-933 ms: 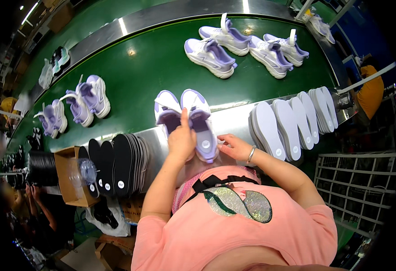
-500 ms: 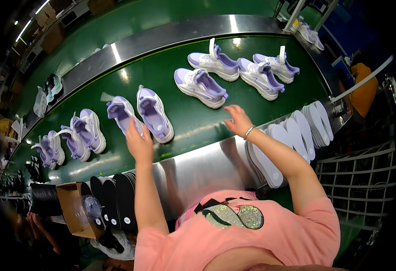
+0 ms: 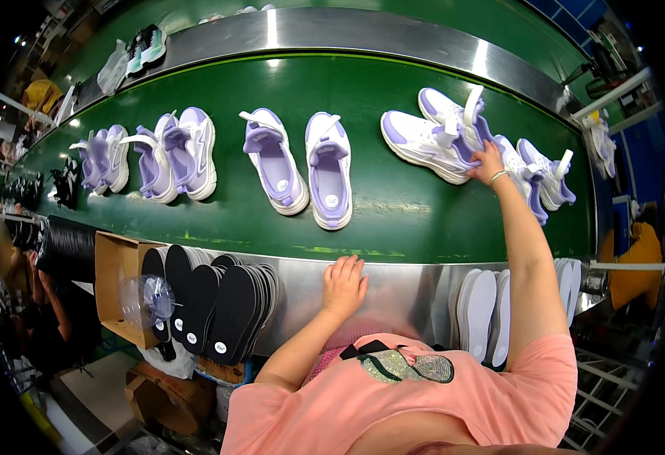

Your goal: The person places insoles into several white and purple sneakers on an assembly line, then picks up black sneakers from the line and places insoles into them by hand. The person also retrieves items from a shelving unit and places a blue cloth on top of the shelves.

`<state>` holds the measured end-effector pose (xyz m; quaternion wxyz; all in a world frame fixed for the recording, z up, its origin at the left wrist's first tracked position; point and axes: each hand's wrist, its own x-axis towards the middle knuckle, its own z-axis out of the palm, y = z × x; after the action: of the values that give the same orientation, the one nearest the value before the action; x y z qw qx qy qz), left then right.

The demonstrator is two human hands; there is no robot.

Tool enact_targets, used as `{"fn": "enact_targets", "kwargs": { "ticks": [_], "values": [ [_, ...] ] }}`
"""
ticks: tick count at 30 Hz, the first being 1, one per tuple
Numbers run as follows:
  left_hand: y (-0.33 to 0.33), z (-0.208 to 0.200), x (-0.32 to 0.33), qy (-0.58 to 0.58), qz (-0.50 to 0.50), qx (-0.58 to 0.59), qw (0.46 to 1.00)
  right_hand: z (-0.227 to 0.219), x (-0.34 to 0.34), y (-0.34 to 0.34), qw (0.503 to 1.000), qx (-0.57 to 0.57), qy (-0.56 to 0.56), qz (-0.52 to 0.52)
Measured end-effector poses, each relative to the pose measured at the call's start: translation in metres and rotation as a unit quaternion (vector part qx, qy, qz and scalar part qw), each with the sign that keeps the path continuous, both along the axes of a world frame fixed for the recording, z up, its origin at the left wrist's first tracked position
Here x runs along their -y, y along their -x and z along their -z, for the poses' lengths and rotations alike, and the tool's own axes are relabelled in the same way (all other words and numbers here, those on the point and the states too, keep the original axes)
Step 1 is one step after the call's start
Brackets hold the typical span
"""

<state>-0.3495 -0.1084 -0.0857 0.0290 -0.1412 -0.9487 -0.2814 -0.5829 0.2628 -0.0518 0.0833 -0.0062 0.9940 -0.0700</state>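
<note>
My right hand (image 3: 488,162) reaches over the green bench at the right. Its fingers are closed on the heel of a white and lilac sneaker (image 3: 420,142), whose toe points left. Just beyond it lies a matching sneaker (image 3: 443,108) with its tongue raised. Two more such sneakers, one nearer (image 3: 520,173) and one farther right (image 3: 546,171), sit beside my wrist. My left hand (image 3: 345,288) lies on the bench's near metal edge, fingers extended, holding nothing. Ahead of it stand a left sneaker (image 3: 276,163) and a right sneaker (image 3: 329,171), with white round labels on their insoles.
More lilac sneakers (image 3: 185,152) stand at the left. Stacks of black insoles (image 3: 238,315) lie on the near metal ledge (image 3: 302,303), beside a cardboard box (image 3: 116,284). Light grey insoles (image 3: 475,311) are stacked under my right forearm. A raised metal rail (image 3: 332,34) borders the far side.
The view has swung, shifting the scene. My left hand has drawn back from the middle pair to the near edge. My right hand has moved forward onto the sneaker's heel.
</note>
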Motion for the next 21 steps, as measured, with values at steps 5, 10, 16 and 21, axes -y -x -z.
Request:
{"fn": "enact_targets", "kwargs": {
  "ticks": [5,10,16,21],
  "values": [
    [-0.007,0.003,-0.004,-0.014,-0.014,-0.009,1.0,0.009,0.027,-0.016,0.997,-0.014,-0.016,-0.076],
    [0.006,0.006,-0.003,-0.092,-0.053,0.036,0.994,-0.048,0.118,-0.087,0.992,0.121,-0.019,-0.033],
    [0.02,-0.044,-0.034,-0.344,-0.05,0.088,0.934,-0.105,0.176,-0.201,0.977,0.195,0.045,-0.071],
    [0.012,-0.061,-0.047,-0.27,0.001,-0.007,0.963,-0.111,0.197,-0.289,0.984,0.163,0.034,-0.065]
  ]
}}
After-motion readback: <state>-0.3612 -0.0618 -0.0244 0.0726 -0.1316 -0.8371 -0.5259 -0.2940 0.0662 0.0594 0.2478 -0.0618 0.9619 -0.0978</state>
